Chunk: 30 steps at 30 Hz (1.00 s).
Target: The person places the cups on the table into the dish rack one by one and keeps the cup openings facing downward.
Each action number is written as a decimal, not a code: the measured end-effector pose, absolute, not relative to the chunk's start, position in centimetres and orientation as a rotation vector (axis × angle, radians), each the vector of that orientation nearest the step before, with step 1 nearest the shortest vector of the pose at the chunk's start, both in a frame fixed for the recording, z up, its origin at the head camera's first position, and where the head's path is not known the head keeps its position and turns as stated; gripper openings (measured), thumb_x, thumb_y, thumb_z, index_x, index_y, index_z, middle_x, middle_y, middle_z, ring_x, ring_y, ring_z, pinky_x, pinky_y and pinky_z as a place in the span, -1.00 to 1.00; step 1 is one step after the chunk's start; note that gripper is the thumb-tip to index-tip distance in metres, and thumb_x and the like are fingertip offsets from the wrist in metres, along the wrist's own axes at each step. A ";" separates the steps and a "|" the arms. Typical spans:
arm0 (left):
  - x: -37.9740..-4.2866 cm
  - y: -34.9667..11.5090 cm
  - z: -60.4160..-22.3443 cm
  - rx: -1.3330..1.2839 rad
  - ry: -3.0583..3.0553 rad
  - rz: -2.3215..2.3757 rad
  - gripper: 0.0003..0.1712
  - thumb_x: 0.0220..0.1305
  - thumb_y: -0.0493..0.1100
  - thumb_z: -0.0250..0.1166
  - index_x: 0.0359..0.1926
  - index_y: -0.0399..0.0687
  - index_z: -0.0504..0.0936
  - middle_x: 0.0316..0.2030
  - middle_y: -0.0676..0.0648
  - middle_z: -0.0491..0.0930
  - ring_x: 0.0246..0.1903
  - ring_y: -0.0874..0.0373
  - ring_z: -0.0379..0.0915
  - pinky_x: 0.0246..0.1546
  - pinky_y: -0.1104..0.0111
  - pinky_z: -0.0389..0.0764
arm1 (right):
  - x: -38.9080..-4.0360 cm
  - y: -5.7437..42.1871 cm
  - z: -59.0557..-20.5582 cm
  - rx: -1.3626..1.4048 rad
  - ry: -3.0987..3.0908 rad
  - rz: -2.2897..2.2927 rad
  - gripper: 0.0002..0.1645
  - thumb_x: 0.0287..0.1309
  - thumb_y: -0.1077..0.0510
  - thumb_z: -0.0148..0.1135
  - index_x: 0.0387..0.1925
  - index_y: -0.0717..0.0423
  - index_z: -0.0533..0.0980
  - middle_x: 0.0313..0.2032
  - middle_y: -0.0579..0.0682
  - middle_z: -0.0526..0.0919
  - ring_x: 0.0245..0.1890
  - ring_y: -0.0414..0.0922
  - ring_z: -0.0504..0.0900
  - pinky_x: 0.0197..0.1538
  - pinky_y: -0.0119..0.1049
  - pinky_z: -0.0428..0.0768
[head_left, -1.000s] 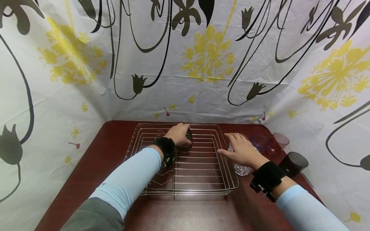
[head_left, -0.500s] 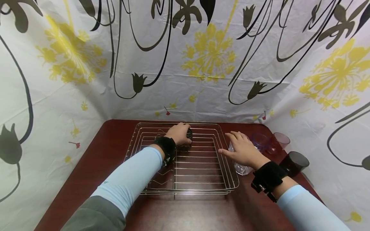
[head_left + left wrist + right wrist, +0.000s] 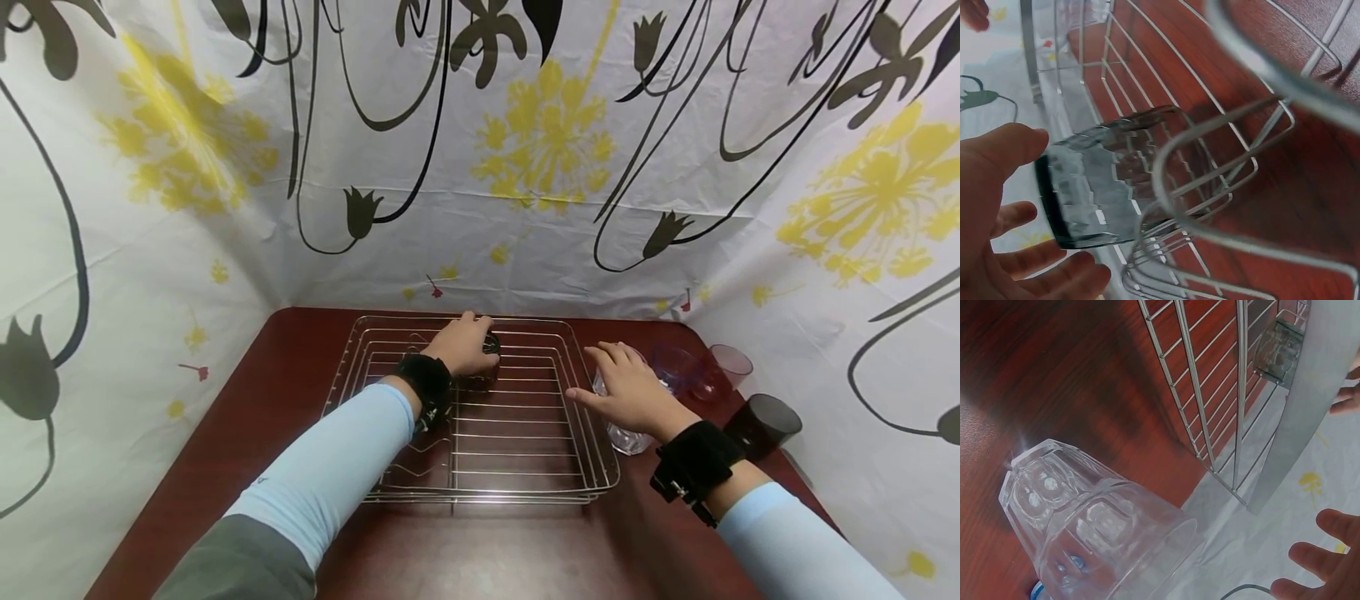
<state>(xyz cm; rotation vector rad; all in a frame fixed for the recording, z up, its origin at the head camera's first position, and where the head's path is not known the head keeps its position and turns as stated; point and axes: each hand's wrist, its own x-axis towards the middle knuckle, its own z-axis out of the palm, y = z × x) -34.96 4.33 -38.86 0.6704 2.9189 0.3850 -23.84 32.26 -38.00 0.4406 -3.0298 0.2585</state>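
Note:
A dark, greenish-grey textured glass tumbler [image 3: 1110,181] stands in the wire dish rack [image 3: 517,457], towards its back. My left hand [image 3: 459,346] is at the tumbler's rim, with thumb and fingers [image 3: 1063,275] spread loosely about it. From the right wrist view the left fingertips look apart from the tumbler [image 3: 1280,353]. My right hand [image 3: 633,393] hovers with extended fingers over a clear faceted glass [image 3: 628,442] beside the rack. In the right wrist view this clear glass [image 3: 1104,519] stands apart from the fingers [image 3: 1316,559].
Right of the clear glass are a blue-tinted glass [image 3: 671,362], a pink-tinted glass [image 3: 727,367] and a dark cup [image 3: 763,425]. The reddish-brown table [image 3: 300,367] meets a patterned cloth [image 3: 510,283] at its back and sides.
My left hand has shifted very slightly left and up at the dark tumbler's rim. The right hand holds nearly the same position over the clear glass.

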 end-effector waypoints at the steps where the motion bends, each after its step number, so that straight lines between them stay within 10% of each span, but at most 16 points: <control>1: -34.7 4.2 -38.6 0.676 2.925 0.384 -0.12 0.33 0.22 0.24 0.54 0.06 0.16 0.37 -0.23 0.26 0.26 -0.14 0.39 0.15 0.09 0.54 | -23.9 32.2 -38.0 0.440 -3.031 0.259 0.12 0.25 -0.53 0.02 0.48 0.23 0.18 0.44 0.33 0.20 0.48 0.35 0.04 0.45 0.32 0.00; 30: -24.7 -1.2 -34.8 0.756 3.228 0.410 -0.18 0.31 0.38 0.17 0.49 0.22 0.29 0.45 -0.12 0.27 0.43 -0.11 0.18 0.40 -0.13 0.22 | -24.1 31.8 -38.7 0.489 -3.028 0.299 0.09 0.28 -0.50 0.01 0.47 0.25 0.18 0.42 0.33 0.24 0.45 0.35 0.09 0.41 0.35 0.05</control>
